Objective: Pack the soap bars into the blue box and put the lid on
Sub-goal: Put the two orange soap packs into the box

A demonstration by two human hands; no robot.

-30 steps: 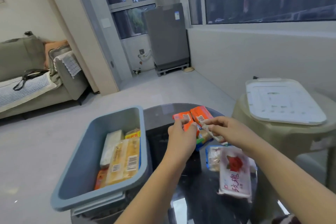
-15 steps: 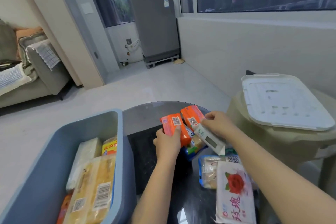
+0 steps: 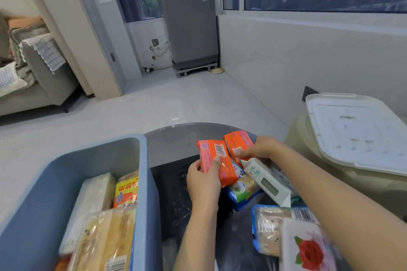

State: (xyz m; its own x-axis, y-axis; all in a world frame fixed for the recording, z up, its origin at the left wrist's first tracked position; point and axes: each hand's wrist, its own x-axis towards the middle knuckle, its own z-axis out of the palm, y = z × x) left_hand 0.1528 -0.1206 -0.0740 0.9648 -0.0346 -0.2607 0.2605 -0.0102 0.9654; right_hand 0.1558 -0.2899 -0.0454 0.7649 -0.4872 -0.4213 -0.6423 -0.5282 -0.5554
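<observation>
Fingers of the left hand (image 3: 203,182) curl round an orange soap bar (image 3: 217,160); the right hand (image 3: 262,148) pinches a second orange bar (image 3: 236,142) above the glass table (image 3: 171,141). Mid-packing, I judge: next, carry both to the blue box (image 3: 141,182) at nine o'clock; the white lid (image 3: 356,130) waits at three o'clock.

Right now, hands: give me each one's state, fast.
Left hand: grips the near orange soap bar.
Right hand: pinches the far orange soap bar.

The left hand (image 3: 203,179) now grips the near orange soap bar (image 3: 217,161), lifted and tilted off the pile. The right hand (image 3: 261,148) shifts from the white soap bar (image 3: 267,181) to pinch the far orange bar (image 3: 237,144).
</observation>
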